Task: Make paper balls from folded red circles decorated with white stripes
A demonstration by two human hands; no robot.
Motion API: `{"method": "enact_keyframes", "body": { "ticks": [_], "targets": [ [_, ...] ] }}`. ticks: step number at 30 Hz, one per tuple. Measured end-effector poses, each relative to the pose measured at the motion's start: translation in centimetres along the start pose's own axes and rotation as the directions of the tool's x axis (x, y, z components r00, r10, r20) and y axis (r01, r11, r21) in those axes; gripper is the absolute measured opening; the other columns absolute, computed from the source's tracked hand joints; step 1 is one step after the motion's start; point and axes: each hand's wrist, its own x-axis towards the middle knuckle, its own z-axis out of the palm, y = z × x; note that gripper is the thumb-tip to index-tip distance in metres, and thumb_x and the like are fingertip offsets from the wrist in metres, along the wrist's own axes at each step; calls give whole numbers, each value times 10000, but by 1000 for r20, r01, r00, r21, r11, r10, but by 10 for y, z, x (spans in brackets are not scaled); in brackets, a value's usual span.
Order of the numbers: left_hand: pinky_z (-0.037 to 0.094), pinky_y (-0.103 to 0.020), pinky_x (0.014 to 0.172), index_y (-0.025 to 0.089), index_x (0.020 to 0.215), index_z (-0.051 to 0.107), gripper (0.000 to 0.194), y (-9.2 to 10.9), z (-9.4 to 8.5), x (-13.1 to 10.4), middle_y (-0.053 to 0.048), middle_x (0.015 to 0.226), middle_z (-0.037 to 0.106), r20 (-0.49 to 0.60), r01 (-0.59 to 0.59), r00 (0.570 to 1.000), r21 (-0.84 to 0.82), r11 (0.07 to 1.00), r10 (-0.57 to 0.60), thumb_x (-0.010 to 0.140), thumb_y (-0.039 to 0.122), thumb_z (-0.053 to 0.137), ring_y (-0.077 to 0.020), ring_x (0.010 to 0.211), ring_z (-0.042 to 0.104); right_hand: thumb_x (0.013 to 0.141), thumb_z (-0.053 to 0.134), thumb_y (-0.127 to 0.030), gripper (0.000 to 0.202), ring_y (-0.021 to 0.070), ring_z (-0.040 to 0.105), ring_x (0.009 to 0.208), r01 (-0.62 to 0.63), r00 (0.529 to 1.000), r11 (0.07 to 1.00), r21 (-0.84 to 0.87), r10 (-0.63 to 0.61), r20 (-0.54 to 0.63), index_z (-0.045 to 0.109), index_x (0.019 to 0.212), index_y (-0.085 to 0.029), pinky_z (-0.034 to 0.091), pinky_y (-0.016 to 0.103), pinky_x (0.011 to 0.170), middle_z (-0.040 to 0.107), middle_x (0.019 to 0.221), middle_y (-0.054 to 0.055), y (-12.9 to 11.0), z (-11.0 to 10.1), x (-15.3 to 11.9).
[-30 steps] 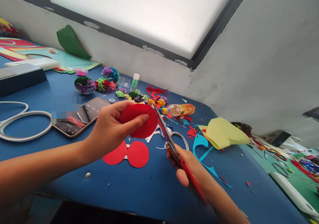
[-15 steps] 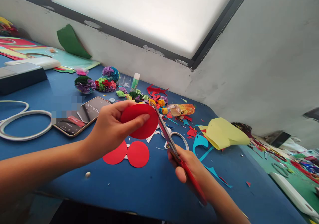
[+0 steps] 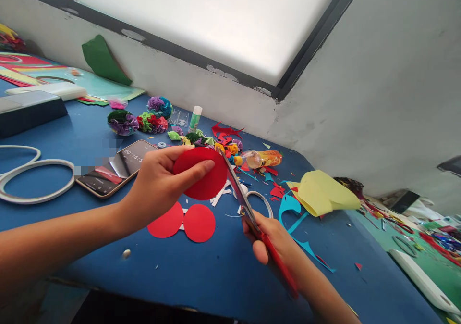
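Observation:
Between the thumb and fingers of my left hand (image 3: 163,182) is a red paper circle (image 3: 207,184), held up above the table. My right hand (image 3: 268,235) grips red-handled scissors (image 3: 239,192), their blades pointing up and left along the circle's right edge. Whether the blades touch the paper I cannot tell. Below the held piece, two more red paper circles, a left one (image 3: 165,222) and a right one (image 3: 200,223), lie side by side on the blue table (image 3: 216,280), with bits of white strip showing between them.
A phone (image 3: 115,168) with a running timer and white rings (image 3: 38,199) lie left. Behind are ruffled paper balls (image 3: 124,123), a glue stick (image 3: 195,118) and an orange-labelled bottle (image 3: 264,158). Blue paper scraps (image 3: 290,204) and a yellow sheet (image 3: 320,194) lie right.
The red circle and my left hand have shifted very slightly left and up. The scissors stay almost in place at its right edge, still in my right hand.

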Motion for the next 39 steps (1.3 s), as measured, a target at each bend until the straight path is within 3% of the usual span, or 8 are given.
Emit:
{"method": "enact_keyframes", "body": {
  "ticks": [11, 16, 19, 23, 28, 33, 39],
  "targets": [
    [505, -122, 445, 195, 732, 723, 143, 0, 0, 0, 14, 659, 699, -11, 10, 1000, -29, 1000, -11, 697, 333, 715, -109, 567, 641, 786, 471, -258, 120, 127, 460, 465, 24, 999, 999, 22, -24, -26, 377, 727, -215, 302, 226, 495, 512, 499, -47, 5, 4, 1],
    [499, -85, 440, 200, 724, 725, 107, 2, 1, -3, 30, 635, 698, 28, 51, 998, -75, 996, -49, 700, 304, 721, -94, 558, 653, 746, 561, -436, 280, 124, 427, 502, 2, 999, 1000, -25, -3, -44, 392, 740, -212, 308, 236, 503, 522, 563, -32, 5, 3, 3],
    [513, -98, 446, 194, 726, 724, 118, 2, 1, -3, 28, 623, 695, 44, 74, 997, -75, 994, -71, 700, 309, 721, -108, 567, 662, 777, 510, -520, 330, 135, 443, 520, 15, 999, 999, -50, -17, -43, 393, 732, -215, 333, 243, 521, 533, 563, -22, 4, 2, 3],
    [518, -111, 441, 190, 719, 723, 136, 3, 2, -3, 21, 626, 700, 38, 94, 995, -70, 993, -91, 696, 324, 721, -120, 572, 666, 870, 381, -500, 309, 143, 497, 506, 46, 999, 999, -27, -46, 4, 373, 734, -222, 371, 243, 546, 544, 530, -25, 3, 3, 3],
    [523, -141, 426, 188, 738, 731, 148, 6, 1, -2, -7, 653, 716, 40, 117, 993, -46, 992, -115, 690, 328, 719, -142, 571, 671, 861, 423, -479, 298, 141, 510, 495, 61, 998, 997, -40, -61, -1, 368, 725, -219, 362, 230, 511, 558, 529, -24, 8, 2, 3],
    [530, -149, 437, 205, 743, 737, 134, 6, -2, 0, -9, 667, 724, 78, 137, 988, -63, 989, -132, 685, 325, 720, -142, 566, 673, 865, 436, -328, 202, 133, 514, 496, 66, 998, 998, -23, -66, 4, 357, 715, -217, 348, 221, 502, 567, 522, -28, 9, 1, 2],
    [535, -161, 420, 216, 707, 735, 117, 7, -6, 8, -3, 626, 715, 158, 197, 970, -76, 977, -183, 658, 323, 733, -159, 558, 679, 830, 487, -264, 202, 119, 465, 479, -1, 1000, 997, -75, 0, -11, 350, 690, -216, 312, 221, 492, 549, 513, -37, 5, -3, 0]
  ]
}}
